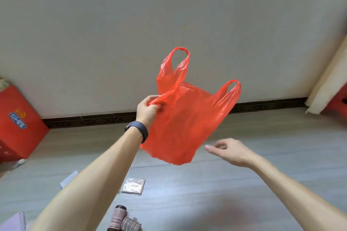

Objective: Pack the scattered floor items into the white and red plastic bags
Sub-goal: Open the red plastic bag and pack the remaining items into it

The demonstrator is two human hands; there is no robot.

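The red bag [187,118] was held aloft, its rim pinched by the left hand [148,108]; the right hand [231,151] was seen near it, fingers released and empty. The mouth would best be spread by both hands.

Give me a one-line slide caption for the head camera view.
Left hand holds a red plastic bag aloft by its rim; the open right hand hovers beside it.

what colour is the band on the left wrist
The wristband is black or very dark navy, seen in the head view, just below the left hand gripping the red bag.
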